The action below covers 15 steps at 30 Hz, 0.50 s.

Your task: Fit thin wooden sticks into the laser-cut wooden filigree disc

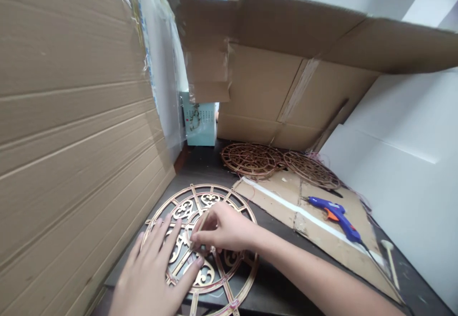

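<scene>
The left hand [153, 259] lay nearest to me, palm down and fingers spread apart, resting on the near left part of an openwork wheel [183, 261]. Just right of it, the right hand [223, 228] was over the middle of the wheel, thumb and fingers pinched together on a thin strip [203, 221]; what this was I could not tell. The wheel lay flat at the near side of a dark table [202, 163], its pale rings joined by spokes, with curled scrolls [205, 275] set between them and reddish marks along the rims. The hands covered part of it.

A cardboard wall [71, 139] stood along the left, running from near to far. To the right, beyond the forearm, lay a pale stick [393, 268] with a wide head. Left of it and a little farther, a blue glue gun [334, 216] with an orange trigger lay on its side on a cardboard sheet [272, 189], its nozzle toward the left, a white band [286, 203] running under it. At the sheet's far edge were two darker wheels, one left [250, 158] and one right [311, 169]. Farther left stood a light blue box [202, 125]; behind everything rose a cardboard screen [265, 87].
</scene>
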Available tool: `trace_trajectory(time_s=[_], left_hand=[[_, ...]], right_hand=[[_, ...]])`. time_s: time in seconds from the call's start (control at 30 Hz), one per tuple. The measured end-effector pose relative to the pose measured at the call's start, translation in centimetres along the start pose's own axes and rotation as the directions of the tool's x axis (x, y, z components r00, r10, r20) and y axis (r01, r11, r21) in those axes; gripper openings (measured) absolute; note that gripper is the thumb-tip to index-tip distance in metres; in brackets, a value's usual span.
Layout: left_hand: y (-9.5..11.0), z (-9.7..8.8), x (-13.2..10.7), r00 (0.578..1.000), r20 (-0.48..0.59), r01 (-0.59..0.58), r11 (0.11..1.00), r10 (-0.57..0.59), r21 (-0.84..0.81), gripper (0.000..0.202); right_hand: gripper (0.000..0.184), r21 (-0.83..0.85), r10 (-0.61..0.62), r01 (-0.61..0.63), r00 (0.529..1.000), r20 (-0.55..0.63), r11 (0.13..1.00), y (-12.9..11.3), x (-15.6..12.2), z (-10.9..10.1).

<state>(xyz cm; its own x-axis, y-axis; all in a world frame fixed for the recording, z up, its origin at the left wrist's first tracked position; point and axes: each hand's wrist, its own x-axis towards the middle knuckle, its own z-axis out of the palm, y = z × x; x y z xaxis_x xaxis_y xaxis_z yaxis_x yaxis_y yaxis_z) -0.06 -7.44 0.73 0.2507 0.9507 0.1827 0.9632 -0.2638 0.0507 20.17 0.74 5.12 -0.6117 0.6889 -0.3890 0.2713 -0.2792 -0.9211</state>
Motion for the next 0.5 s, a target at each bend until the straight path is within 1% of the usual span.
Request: trace_trajectory(time_s=[0.07,0.17,0.27,0.33,0.43,0.5], left_hand=[[-0.1,0.2,0.0,0.998,-0.055,-0.021,0.999,0.023,0.029,0.079],[0.0,0.0,0.1,0.989,-0.131,-0.054,0.994,0.066,0.092,0.082],[0.3,-0.6,0.1,0.987,-0.141,-0.058,0.99,0.076,0.128,0.081],[0.5,-0.9,0.0,0.991,-0.119,-0.042,0.99,0.058,0.132,0.081],[0.6,-1.0,0.0,0.993,-0.101,-0.041,0.992,0.053,0.12,0.083],[0.6,-0.9,-0.1,0.993,-0.103,-0.047,0.993,0.058,0.104,0.084]], right_hand=[[0.012,-0.021,0.001,-0.001,1.0,0.004,1.0,0.1,0.1,-0.2],[0.01,0.032,0.016,-0.014,0.998,-0.055,0.999,0.6,0.3,0.2],[0.009,0.04,0.008,-0.003,0.994,-0.107,0.999,1.0,0.3,0.9],[0.016,0.039,-0.007,0.011,0.996,-0.089,0.999,1.0,0.2,1.0],[0.032,0.112,0.006,-0.003,1.0,-0.023,0.994,1.2,0.0,0.9],[0.038,0.147,0.004,-0.002,1.0,-0.014,0.989,1.4,-0.1,0.8]])
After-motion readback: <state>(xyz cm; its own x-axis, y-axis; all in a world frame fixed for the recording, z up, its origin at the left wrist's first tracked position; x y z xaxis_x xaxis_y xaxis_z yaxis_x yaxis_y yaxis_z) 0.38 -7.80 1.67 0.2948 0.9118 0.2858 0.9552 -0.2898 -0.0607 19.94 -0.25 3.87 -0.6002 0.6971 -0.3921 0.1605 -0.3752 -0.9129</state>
